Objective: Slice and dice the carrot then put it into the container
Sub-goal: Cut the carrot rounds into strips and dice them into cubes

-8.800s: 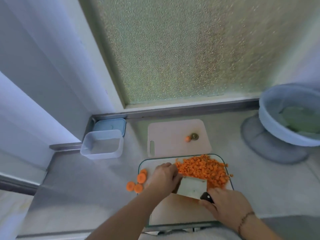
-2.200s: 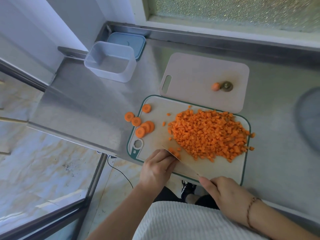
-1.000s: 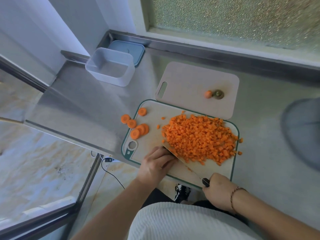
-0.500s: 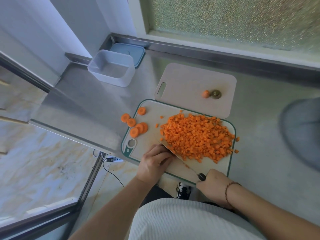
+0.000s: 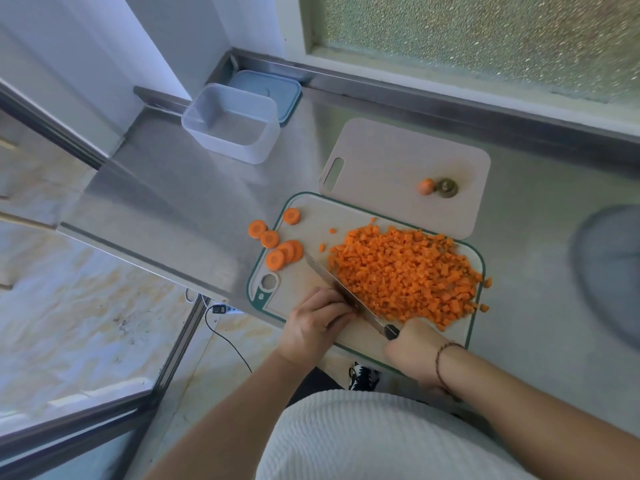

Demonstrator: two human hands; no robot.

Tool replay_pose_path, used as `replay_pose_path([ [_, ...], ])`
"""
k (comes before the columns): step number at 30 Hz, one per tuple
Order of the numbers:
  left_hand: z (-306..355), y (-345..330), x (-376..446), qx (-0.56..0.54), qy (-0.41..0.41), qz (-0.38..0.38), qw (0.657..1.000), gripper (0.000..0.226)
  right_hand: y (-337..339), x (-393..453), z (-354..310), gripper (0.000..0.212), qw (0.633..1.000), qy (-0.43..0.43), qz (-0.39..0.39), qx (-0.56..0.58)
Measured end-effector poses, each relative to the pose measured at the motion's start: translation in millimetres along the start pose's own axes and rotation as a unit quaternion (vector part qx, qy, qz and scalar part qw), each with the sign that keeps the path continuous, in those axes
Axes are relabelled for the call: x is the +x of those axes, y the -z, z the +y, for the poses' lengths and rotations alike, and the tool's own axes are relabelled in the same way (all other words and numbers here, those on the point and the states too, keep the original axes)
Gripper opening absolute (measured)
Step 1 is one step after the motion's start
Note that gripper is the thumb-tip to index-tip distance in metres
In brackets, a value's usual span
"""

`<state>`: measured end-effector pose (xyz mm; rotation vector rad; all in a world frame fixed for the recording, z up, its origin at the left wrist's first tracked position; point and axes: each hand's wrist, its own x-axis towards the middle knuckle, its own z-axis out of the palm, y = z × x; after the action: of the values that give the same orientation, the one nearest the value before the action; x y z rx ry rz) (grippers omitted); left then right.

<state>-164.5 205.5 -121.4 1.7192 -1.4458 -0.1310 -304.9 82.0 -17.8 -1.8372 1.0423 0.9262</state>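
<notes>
Since half a second ago the knife [image 5: 341, 292] has slid further up the green-rimmed cutting board [image 5: 479, 268], its tip now close to the overlapping carrot slices [image 5: 284, 252] and its flat side against the near-left edge of the diced carrot pile [image 5: 403, 273].

The right hand [image 5: 412, 351] is clenched round the dark knife handle at the board's near edge. The left hand [image 5: 313, 327] sits just beside the blade with its fingers curled; whether it pinches a piece of carrot I cannot tell.

The dice look light, firm and loose, likely to roll and scatter, so they are probably best gathered against the blade or scooped between blade and palm, not picked up singly. A few have already strayed to the board's right rim.

The round slices, some lying off the board on the steel counter [image 5: 194, 202], are still undiced. The clear container [image 5: 232, 124] stands empty, well apart at the far left, in front of its blue lid [image 5: 277, 93].
</notes>
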Motion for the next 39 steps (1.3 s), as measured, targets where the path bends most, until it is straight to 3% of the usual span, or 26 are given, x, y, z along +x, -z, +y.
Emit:
replay_pose_path([
  [3, -0.6, 0.1, -2.8, 0.005, 0.002, -0.007, 1.000, 0.004, -2.0, -3.4, 17.2, 0.039, 0.990, 0.067, 0.052, 0.113],
  [6, 2.8, 2.3, -11.2, 0.013, -0.005, -0.014, 1.000, 0.008, -4.3, -12.2, 30.1, 0.059, 0.987, 0.097, 0.064, 0.114],
  [9, 3.4, 7.1, -14.8, 0.022, 0.014, 0.007, 1.000, 0.007, -6.4, -25.9, 38.1, 0.066, 0.988, 0.095, 0.056, 0.109],
  [25, 4.4, 1.4, -8.8, 0.011, 0.037, 0.014, 0.999, 0.008, -16.9, -26.5, 36.4, 0.058, 0.989, 0.103, 0.042, 0.093],
  [31, 1.7, 3.1, -5.6, 0.011, 0.023, -0.015, 1.000, 0.009, -12.6, -10.3, 21.1, 0.060, 0.984, 0.123, 0.092, 0.095],
  [34, -2.8, 1.9, 3.2, 0.028, 0.016, -0.006, 0.999, 0.013, -11.2, -12.4, 29.2, 0.064, 0.979, 0.118, 0.107, 0.131],
  [39, -15.0, -4.4, 30.9, 0.069, -0.018, 0.019, 0.997, 0.014, -5.1, -27.0, 28.7, 0.065, 0.961, 0.078, 0.061, 0.257],
])
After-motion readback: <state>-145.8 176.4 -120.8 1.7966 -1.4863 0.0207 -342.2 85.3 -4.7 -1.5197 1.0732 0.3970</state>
